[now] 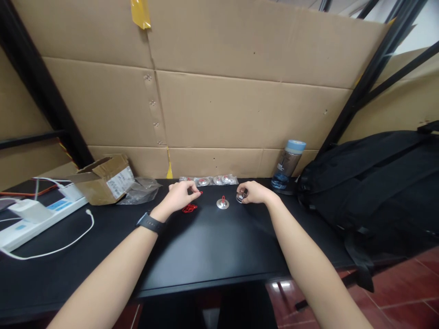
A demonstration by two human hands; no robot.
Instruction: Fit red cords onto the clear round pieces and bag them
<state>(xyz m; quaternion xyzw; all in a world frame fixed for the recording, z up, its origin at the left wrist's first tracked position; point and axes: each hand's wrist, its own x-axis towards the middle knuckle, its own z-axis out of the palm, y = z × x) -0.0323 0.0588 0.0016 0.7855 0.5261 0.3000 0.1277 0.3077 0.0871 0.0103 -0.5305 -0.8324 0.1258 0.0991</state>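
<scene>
My left hand (pixel 180 195), with a dark watch on its wrist, pinches a thin red cord (pixel 200 192) whose end pokes out past the fingertips. Just below it on the black table (pixel 212 246) lies a small heap of red cords (pixel 190 209). Between my hands a shiny domed finger cymbal (pixel 222 205) rests with a red loop standing at its centre. My right hand (pixel 255 192) closes its fingers on silvery finger cymbals (pixel 240 197) at table level; the fingers partly cover them, and I cannot tell how many there are.
Clear plastic packaging (pixel 208 181) with several cymbals lies along the cardboard wall (pixel 240 109). A bottle (pixel 288 164) and black backpack (pixel 377 187) stand at right. At left are an opened carton (pixel 99 183), a crumpled plastic bag (pixel 139 189) and a power strip (pixel 44 219) with white cables.
</scene>
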